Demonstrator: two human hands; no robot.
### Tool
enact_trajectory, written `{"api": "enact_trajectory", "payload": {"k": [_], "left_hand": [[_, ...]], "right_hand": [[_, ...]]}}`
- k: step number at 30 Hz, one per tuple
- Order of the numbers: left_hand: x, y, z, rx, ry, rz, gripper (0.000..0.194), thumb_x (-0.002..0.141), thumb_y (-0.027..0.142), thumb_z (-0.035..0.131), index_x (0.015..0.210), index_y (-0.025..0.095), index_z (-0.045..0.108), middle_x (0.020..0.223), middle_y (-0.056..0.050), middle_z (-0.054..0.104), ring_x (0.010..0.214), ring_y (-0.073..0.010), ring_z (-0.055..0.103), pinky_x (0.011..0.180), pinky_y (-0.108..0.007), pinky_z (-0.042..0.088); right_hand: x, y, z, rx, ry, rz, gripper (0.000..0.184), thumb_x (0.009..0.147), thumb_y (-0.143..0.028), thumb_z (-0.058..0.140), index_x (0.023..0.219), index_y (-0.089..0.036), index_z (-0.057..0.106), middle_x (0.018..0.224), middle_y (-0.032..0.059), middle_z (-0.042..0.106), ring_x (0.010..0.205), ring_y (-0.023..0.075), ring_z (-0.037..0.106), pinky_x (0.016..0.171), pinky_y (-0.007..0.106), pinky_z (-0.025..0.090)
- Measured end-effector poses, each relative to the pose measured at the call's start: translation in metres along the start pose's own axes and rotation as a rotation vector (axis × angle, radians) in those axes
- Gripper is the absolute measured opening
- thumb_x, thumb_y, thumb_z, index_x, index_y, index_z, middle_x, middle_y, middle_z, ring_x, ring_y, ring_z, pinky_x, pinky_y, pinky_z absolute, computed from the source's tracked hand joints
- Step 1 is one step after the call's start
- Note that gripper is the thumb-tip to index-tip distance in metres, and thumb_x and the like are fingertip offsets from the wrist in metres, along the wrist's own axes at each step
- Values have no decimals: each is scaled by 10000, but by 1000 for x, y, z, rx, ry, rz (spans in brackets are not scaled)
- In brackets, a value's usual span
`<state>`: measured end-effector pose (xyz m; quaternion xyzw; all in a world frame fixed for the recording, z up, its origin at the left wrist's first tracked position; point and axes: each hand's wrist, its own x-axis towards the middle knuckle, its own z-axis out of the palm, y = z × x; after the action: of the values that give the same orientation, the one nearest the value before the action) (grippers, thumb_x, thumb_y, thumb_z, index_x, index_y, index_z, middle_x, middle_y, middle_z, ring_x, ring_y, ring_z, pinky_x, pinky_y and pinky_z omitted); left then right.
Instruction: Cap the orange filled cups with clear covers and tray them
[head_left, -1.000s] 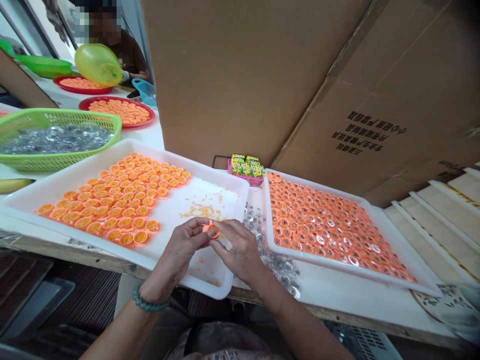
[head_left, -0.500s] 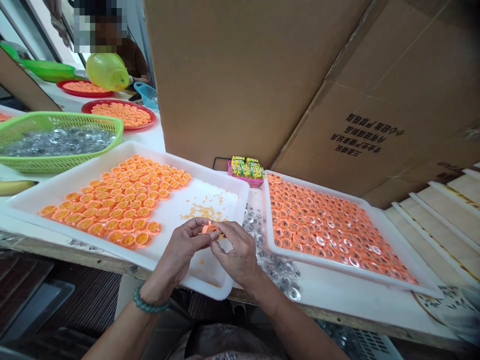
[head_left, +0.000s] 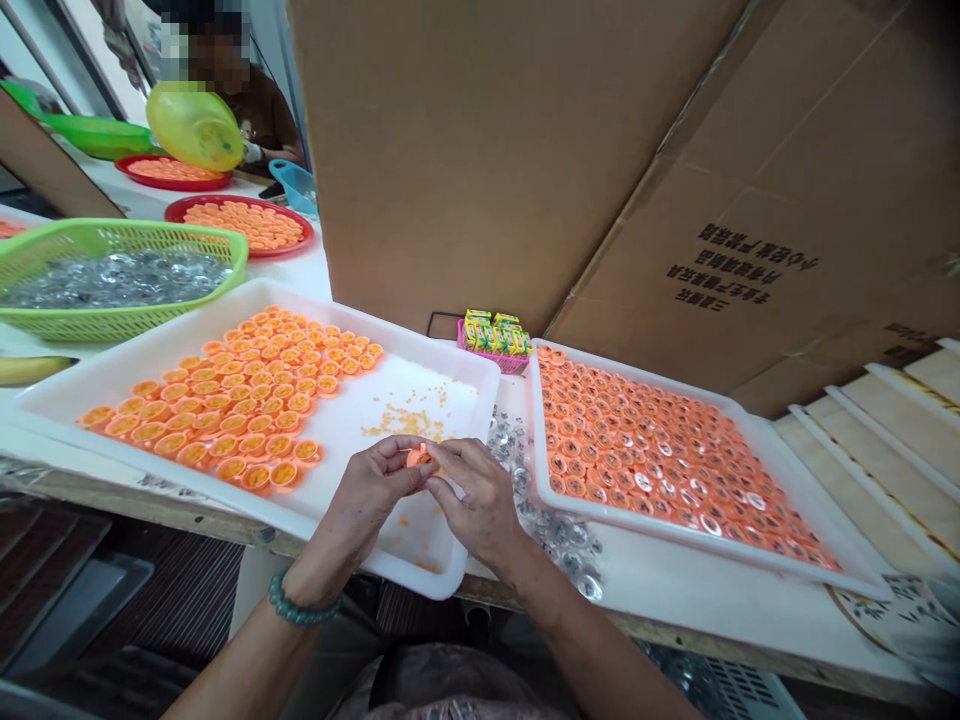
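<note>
Between my fingertips is a small orange plastic cup (head_left: pixel 420 456), held above the near right corner of the left white tray (head_left: pixel 442 385). My left hand (head_left: pixel 367 492) pinches it from the left, a green bead bracelet on that wrist. My right hand (head_left: pixel 476 500) grips its right side, thumb and fingers closed. Rows of orange cups with yellow bits inside (head_left: pixel 232 405) fill the tray's left part. Loose yellow bits (head_left: pixel 409 420) lie scattered near my hands. Clear plastic pieces (head_left: pixel 562 535) are spread on the table just right of my right hand.
A second white tray (head_left: pixel 757 425) on the right holds many orange cups under clear covers. Behind stand tall cardboard sheets (head_left: pixel 480 150) and a pink basket (head_left: pixel 510 362) of small packets. At left are a green basket (head_left: pixel 127 322), a banana (head_left: pixel 34 370), red trays (head_left: pixel 176 212) and a person tilting a yellow bowl (head_left: pixel 187 125).
The orange cup has turned slightly between my fingers; both hands stay in nearly the same place. In the background, the person's yellow bowl has moved left and tilted.
</note>
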<state>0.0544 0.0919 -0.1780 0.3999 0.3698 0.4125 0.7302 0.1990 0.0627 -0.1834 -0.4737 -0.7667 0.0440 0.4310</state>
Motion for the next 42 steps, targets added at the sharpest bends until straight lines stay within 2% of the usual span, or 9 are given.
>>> {"api": "enact_trajectory", "payload": {"k": [7, 10, 13, 17, 20, 24, 30, 35, 42], "left_hand": [[0, 0, -1, 15, 51, 38, 223, 667, 232, 738, 839, 141, 629, 729, -10, 658, 660, -108, 577, 670, -228, 473], [-1, 0, -1, 12, 71, 56, 214, 672, 228, 735, 838, 142, 631, 725, -8, 652, 666, -108, 577, 675, -225, 472], [-2, 1, -1, -14, 53, 62, 245, 682, 242, 732, 882, 148, 625, 787, -17, 655, 722, -122, 589, 712, -243, 476], [-2, 1, 0, -6, 43, 55, 351, 644, 224, 765, 951, 162, 608, 874, -29, 664, 773, -134, 596, 730, -249, 473], [-2, 1, 2, 7, 56, 41, 369, 644, 239, 764, 966, 160, 604, 879, -38, 666, 780, -147, 599, 686, -241, 473], [-2, 2, 3, -4, 40, 51, 330, 659, 247, 750, 938, 148, 604, 875, -48, 676, 794, -153, 603, 712, -250, 475], [0, -1, 3, 53, 71, 116, 365, 642, 218, 757, 955, 173, 575, 890, -33, 685, 805, -150, 623, 765, -258, 472], [-1, -2, 3, 97, 13, 138, 509, 650, 242, 754, 1067, 196, 464, 840, -38, 698, 809, -182, 647, 751, -293, 487], [-7, -1, 2, 154, -22, 100, 576, 665, 248, 747, 1125, 216, 403, 824, -28, 701, 777, -169, 654, 734, -273, 489]], "right_hand": [[-6, -7, 11, -62, 69, 13, 312, 843, -156, 553, 1151, -146, 600, 895, 105, 632, 843, 203, 566, 743, 363, 509], [-5, -4, 12, -6, 66, 32, 328, 846, -171, 566, 1172, -181, 597, 903, 89, 632, 852, 197, 566, 749, 358, 508], [-3, 1, 3, 89, 4, 107, 344, 828, -202, 610, 1167, -259, 604, 929, 53, 630, 882, 188, 574, 769, 348, 509], [-3, 2, -9, 130, -5, 220, 504, 771, -223, 681, 1247, -290, 530, 1037, 49, 611, 959, 193, 567, 840, 363, 500], [-5, -1, -6, 79, 9, 167, 632, 733, -234, 715, 1311, -254, 460, 1095, 76, 592, 1019, 213, 544, 891, 381, 480], [-4, -1, -1, 62, -2, 112, 495, 793, -222, 642, 1270, -233, 506, 1089, 82, 596, 1026, 212, 541, 889, 377, 478], [5, 8, -23, 309, -164, 268, 349, 882, -152, 475, 1204, -254, 564, 1123, 52, 588, 911, 133, 582, 775, 278, 504], [12, 9, -20, 332, -178, 362, 262, 850, -263, 582, 1098, -197, 634, 997, 52, 638, 833, 130, 597, 770, 274, 485], [14, 5, -13, 360, -167, 419, 59, 792, -188, 643, 845, -174, 664, 790, 1, 598, 727, 112, 563, 683, 230, 459]]}}
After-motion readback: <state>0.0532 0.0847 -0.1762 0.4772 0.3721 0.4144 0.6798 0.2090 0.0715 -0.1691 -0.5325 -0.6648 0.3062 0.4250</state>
